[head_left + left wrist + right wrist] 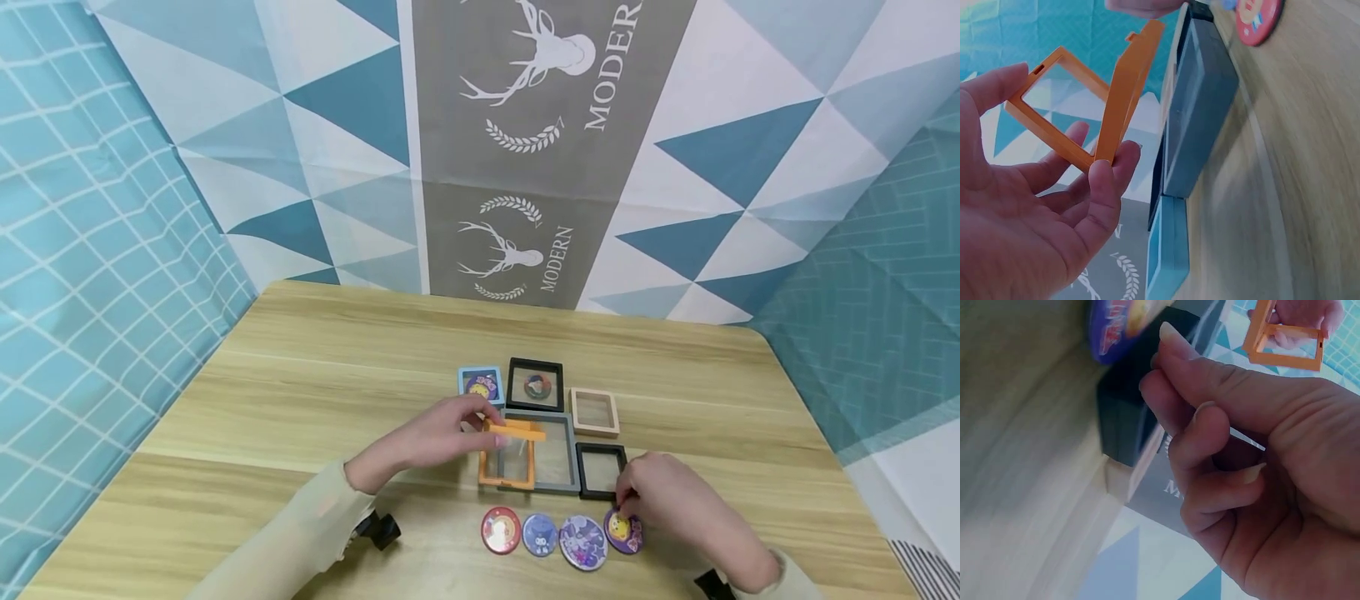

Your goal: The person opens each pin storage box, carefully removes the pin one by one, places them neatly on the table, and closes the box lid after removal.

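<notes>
The left hand (pixel 431 437) is holding the orange frame (pixel 510 457) hinged open above the surface (pixel 300 400); the right hand (pixel 667 500) is pinching the purple badge (pixel 624 532). The badge's edge could be slipping from the fingertips.

An orange square plastic display frame with a clear film window (pixel 508 457) is hinged open: its lower half lies flat on the wooden bench (pixel 315 392), just left of a larger grey frame, while its upper half is lifted and tilted, held at the top edge by the left hand (pixel 435 435). In the left wrist view the two halves (pixel 1094 103) spread in a V, the fingertips (pixel 1102 172) pinching the raised half near its corner.

A round purple pin badge with a yellow cartoon figure (pixel 622 531) lies at the right end of a row of badges along the bench's near edge. The right hand (pixel 671 500) touches its upper edge with curled fingers.
</notes>
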Motion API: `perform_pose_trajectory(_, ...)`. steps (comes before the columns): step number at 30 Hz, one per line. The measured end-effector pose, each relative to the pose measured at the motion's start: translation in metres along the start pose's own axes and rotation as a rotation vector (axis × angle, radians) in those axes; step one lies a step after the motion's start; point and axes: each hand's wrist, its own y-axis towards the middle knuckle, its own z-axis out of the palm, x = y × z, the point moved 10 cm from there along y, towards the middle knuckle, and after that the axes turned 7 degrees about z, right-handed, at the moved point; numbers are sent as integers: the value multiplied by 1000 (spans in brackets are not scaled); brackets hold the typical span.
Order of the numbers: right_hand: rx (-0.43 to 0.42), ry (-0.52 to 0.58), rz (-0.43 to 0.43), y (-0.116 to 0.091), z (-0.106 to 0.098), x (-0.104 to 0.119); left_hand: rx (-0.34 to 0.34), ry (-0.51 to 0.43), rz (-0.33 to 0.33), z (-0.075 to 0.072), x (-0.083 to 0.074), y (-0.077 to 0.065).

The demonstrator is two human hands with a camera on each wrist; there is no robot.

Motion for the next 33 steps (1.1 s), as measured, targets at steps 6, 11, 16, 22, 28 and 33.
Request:
perform_pose_trajectory(6, -110, 72, 29, 11, -23, 8, 21, -94, 4, 4, -6, 2)
perform_pose_trajectory(11, -131, 241, 89, 26, -31, 12, 36, -237, -12, 11, -9, 2)
perform_pose_trajectory(16, 11, 610, 73, 42, -19, 17, 23, -351, -12, 13, -10, 4)
perform_pose_trajectory(22, 142, 966, 141, 54, -1, 12, 5, -381, 1, 13, -12, 6)
perform_pose_trajectory(28, 124, 1016, 119, 60, 2, 17, -28, -366, 18, 10, -10, 7)
perform_pose_trajectory(33, 83, 1010, 127, 61, 1, 18, -48, -380, 44, 9, -10, 9)
